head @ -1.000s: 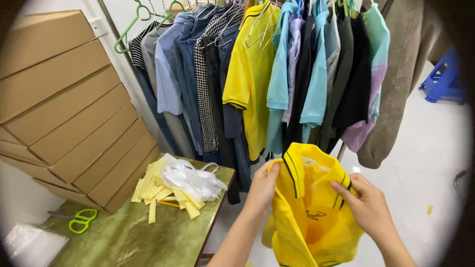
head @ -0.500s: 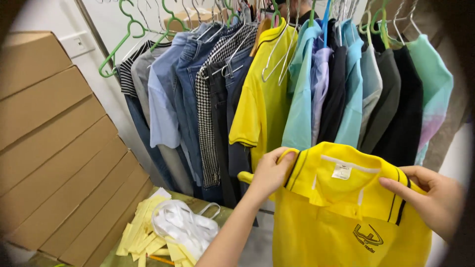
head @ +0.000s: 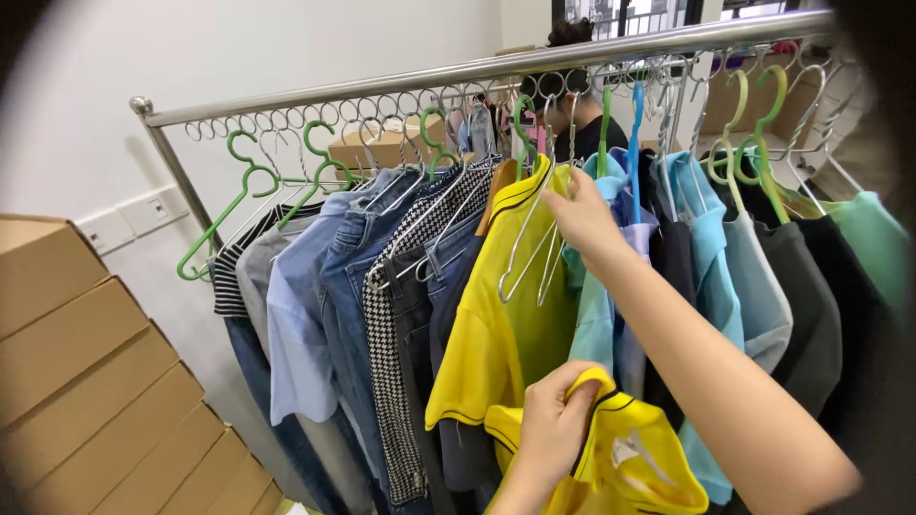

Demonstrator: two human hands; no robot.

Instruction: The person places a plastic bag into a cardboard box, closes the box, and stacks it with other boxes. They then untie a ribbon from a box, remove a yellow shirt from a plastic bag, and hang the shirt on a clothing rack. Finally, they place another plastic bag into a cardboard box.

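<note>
Two hands are seen: low at centre the left hand (head: 558, 420) is clamped on the yellow polo shirt (head: 620, 467) collar, while up-right the nearer right hand (head: 584, 217) is closed around wire hangers (head: 534, 253) under the rail (head: 477, 72).

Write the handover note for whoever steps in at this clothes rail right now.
Left hand: fingers gripping the collar of a loose yellow polo shirt with dark trim, held low in front of the rail.
Right hand: raised at the bare silver wire hangers, touching them; grip unclear.
Steel clothes rail: full of hung garments, including another yellow shirt.
Done: shirt is in hand.
Left: shirt is not yet on a hanger or the rail.
</note>
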